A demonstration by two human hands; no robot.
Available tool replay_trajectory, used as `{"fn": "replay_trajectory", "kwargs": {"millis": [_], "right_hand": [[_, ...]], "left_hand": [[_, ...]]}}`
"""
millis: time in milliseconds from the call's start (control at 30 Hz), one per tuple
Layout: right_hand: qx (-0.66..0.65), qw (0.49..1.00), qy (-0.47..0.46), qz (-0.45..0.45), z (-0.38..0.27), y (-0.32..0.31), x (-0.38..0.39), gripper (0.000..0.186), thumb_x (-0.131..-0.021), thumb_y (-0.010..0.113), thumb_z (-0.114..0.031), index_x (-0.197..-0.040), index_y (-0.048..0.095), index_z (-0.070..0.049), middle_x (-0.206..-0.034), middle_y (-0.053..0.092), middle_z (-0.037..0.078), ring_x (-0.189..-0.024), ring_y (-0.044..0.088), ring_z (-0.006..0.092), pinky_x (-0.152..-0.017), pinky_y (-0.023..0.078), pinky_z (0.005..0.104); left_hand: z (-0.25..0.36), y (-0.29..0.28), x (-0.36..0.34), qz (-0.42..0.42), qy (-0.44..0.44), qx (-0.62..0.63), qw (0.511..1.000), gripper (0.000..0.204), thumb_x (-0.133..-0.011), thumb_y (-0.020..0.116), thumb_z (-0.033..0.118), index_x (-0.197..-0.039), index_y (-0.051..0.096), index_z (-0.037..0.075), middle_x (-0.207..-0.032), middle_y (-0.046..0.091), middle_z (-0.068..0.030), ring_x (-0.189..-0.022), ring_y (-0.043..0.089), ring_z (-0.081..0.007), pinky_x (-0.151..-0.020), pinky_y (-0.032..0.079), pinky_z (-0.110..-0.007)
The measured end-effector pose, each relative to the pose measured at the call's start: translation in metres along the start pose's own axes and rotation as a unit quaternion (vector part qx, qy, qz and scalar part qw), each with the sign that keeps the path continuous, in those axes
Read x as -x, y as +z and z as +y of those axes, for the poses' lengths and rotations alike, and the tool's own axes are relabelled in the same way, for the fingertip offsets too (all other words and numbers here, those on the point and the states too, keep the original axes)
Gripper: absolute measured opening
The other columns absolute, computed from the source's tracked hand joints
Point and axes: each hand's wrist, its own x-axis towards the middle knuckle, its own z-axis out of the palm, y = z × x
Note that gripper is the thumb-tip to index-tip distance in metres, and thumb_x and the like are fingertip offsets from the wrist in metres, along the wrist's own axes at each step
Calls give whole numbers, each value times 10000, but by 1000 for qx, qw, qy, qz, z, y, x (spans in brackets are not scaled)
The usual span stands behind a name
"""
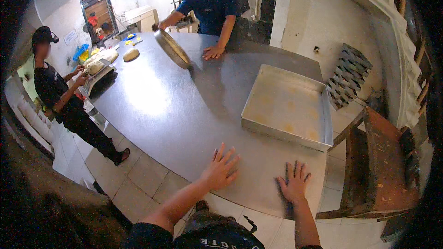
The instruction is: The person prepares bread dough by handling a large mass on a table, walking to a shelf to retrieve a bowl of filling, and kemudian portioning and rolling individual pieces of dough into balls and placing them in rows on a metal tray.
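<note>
My left hand (220, 168) rests on the near edge of a metal-topped table (184, 124), its fingers spread and nothing in it. Farther right, my right hand (294, 183) lies on the same tabletop, fingers apart and holding nothing. Just beyond my right hand stands a large square baking pan (286, 133) with raised metal sides and faint yellowish patches on its bottom. Neither hand touches the pan.
Across the table a person (212, 11) tilts a round sieve (173, 48) on its rim. At the left another person (60, 83) works by a scale (99, 76) with dough. A dough ball (131, 55) lies nearby. A wooden rack (374, 166) stands at the right.
</note>
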Motion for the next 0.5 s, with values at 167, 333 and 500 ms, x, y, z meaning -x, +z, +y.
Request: {"fn": "replay_trajectory", "kwargs": {"millis": [167, 333, 500], "right_hand": [[4, 1000, 1, 8, -22, 7, -7, 653, -878, 401, -565, -1410, 328, -193, -1494, 197, 152, -1393, 101, 341, -1050, 38, 637], [4, 1000, -1, 15, -21, 7, -5, 623, -892, 388, -542, -1402, 338, -189, -1491, 201, 156, -1391, 107, 345, -1048, 34, 644], [1, 1000, -6, 19, -23, 9, -4, 603, -894, 402, -520, -1396, 346, -191, -1492, 196, 151, -1389, 107, 353, -1051, 31, 641]], "left_hand": [[4, -1, 10, 60, 27, -21, 998, 485, -836, 564, 313, -1272, 483, 118, -1423, 301, -122, -1348, 153, -391, -1088, 187, -526], [11, -6, 20, 156, 103, -20, 982, 447, -780, 613, 237, -1211, 526, 154, -1357, 370, -89, -1281, 263, -337, -1058, 270, -487], [9, -3, 20, 165, 78, -31, 983, 466, -761, 624, 214, -1213, 526, 163, -1343, 374, -99, -1278, 263, -339, -1047, 282, -486]]}}
